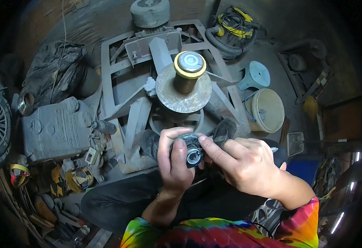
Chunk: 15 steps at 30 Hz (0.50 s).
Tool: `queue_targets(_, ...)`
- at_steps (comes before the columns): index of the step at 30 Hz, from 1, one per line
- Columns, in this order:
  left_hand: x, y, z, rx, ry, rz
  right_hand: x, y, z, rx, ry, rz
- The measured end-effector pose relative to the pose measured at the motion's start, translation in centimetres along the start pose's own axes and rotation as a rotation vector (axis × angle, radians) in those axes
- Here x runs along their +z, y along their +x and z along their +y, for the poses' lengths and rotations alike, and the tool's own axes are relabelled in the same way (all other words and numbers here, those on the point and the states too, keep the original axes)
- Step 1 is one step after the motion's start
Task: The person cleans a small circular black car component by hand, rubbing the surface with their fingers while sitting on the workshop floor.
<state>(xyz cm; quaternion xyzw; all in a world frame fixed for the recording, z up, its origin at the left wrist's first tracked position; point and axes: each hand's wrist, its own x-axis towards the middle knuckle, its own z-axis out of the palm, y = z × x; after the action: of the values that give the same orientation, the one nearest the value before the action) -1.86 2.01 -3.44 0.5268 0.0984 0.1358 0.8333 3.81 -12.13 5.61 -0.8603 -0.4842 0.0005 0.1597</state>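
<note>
Just above my lap, my left hand [175,161] is closed around a dark round part [194,152] with a shiny ring-shaped end. The fingertips of my right hand [246,161] touch the part's upper right edge; a pale pointed tip sticks out beyond that hand, and what it belongs to is hidden. Beyond my hands stands an upright spindle [185,84] with a yellow-rimmed round top [190,64] above a wide, worn metal disc [183,100]. Neither hand touches the spindle.
A dusty steel frame [106,77] with an electric motor [150,14] surrounds the spindle. To the right are a light blue stool [257,75], a pale bucket [269,110] and a yellow-black vacuum cleaner [236,28]. A dusty machine housing [57,128] and tape rolls [79,179] lie left.
</note>
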Motion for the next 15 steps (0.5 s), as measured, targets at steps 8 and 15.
queue_targets(8, 0.65, 0.25, -0.21, 0.111, -0.148, 0.152, 0.32, -0.67, 0.29, -0.017, 0.033, -0.086)
queue_targets(15, 0.51, 0.27, -0.36, 0.129, -0.18, 0.067, -0.28, -0.46, 0.42, 0.045, 0.075, -0.124)
